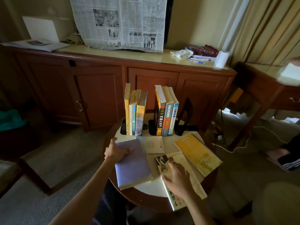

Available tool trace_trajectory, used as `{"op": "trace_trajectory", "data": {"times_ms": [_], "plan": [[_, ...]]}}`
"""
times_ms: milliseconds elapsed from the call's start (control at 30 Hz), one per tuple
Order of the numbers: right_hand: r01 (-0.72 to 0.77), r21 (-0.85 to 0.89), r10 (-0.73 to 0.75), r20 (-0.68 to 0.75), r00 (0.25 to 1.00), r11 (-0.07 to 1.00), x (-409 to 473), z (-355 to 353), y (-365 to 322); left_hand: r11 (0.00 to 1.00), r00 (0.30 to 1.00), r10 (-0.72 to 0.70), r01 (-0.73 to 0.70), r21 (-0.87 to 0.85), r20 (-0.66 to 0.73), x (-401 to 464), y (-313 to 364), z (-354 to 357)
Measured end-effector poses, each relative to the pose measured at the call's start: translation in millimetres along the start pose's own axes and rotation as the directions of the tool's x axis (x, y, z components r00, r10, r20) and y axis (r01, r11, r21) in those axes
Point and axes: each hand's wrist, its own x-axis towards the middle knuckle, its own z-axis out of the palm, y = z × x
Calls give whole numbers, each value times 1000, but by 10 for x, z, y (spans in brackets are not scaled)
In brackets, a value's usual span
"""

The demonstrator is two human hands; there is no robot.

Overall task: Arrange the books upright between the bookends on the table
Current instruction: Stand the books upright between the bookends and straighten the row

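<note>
On the small round table [151, 189], two groups of books stand upright: a left group [135, 111] and a right group [166, 111] beside a black bookend [185, 117]. Flat in front lie a purple book [132, 163], a small pale book [153, 144], a cream book with a dark picture [186, 161] and a yellow book [197, 153]. My left hand [116, 151] grips the purple book's far left edge, thumb on its cover. My right hand [177, 177] rests spread on the cream book; whether it grips is unclear.
A long wooden cabinet [113, 85] stands behind the table with a hanging newspaper [120, 23], papers, a pen and a paper roll [221, 58] on top. A wooden side table [266, 85] is at right. Another person's leg and sandal [282, 158] and a white cable lie at far right.
</note>
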Motion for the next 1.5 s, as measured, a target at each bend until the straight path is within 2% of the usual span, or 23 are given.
{"op": "trace_trajectory", "data": {"times_ms": [100, 233, 300, 400, 500, 567, 633, 667, 733, 800, 867, 967, 1100, 1200, 1233, 1300, 1367, 1433, 1500], "plan": [[-19, -176, 28, 45, 999, 984, -157, 138, 67, 1000, 999, -2, 2, -11, -55, 45, -151, -187], [-51, -198, 62, 52, 997, 979, -191, 101, -80, 999, 997, 28, -26, 23, -71, 106, -266, -280], [-76, -145, 82, 31, 996, 987, -161, 28, -193, 994, 995, 72, -66, 89, -64, 56, -279, -217], [-80, 50, 83, -46, 996, 996, -152, -142, -305, 984, 990, 128, -119, 136, -55, -87, -261, -85], [-69, 195, 91, -108, 990, 978, -155, -339, -352, 981, 993, 119, -115, 153, -17, -249, -196, 41], [-68, 248, 103, -129, 986, 966, -169, -458, -357, 961, 989, 146, -142, 235, 1, -346, -113, 103], [-49, 266, 92, -151, 984, 963, -187, -582, -351, 899, 962, 273, -249, 360, -15, -467, 15, 152], [-41, 270, 88, -164, 983, 962, -185, -643, -330, 857, 924, 383, -346, 382, -21, -522, 87, 203], [-40, 296, 97, -179, 979, 954, -191, -781, -278, 798, 836, 546, -537, 273, 49, -719, 257, 348], [-35, 343, 105, -188, 977, 939, -206, -913, -198, 807, 809, 564, -583, 98, 167, -961, 383, 559], [-27, 413, 120, -202, 972, 910, -251, -1045, -117, 831, 808, 508, -551, 77, 299, -1145, 437, 739], [-26, 507, 156, -216, 964, 862, -350, -1251, -42, 846, 797, 445, -524, 102, 408, -1245, 364, 955], [53, 616, 156, -281, 947, 786, -499, -1582, -20, 863, 791, 445, -504, 34, 421, -1279, 252, 1014], [107, 655, 173, -348, 922, 748, -619, -1847, -16, 880, 765, 457, -464, -105, 454, -1279, 304, 970], [124, 670, 180, -366, 913, 732, -647, -1918, -7, 900, 757, 433, -395, -185, 489, -1302, 360, 938], [136, 713, 221, -385, 896, 688, -698, -2019, -12, 892, 730, 368, -101, -441, 576, -1386, 493, 861], [131, 743, 265, -390, 882, 656, -724, -2046, -20, 759, 673, 387, 156, -633, 630, -1495, 621, 715], [119, 735, 281, -397, 874, 667, -730, -1989, -26, 688, 648, 430, 216, -693, 629, -1581, 735, 550], [65, 747, 315, -356, 880, 662, -706, -1826, -20, 737, 629, 465, 114, -666, 623, -1631, 857, 474]]}}
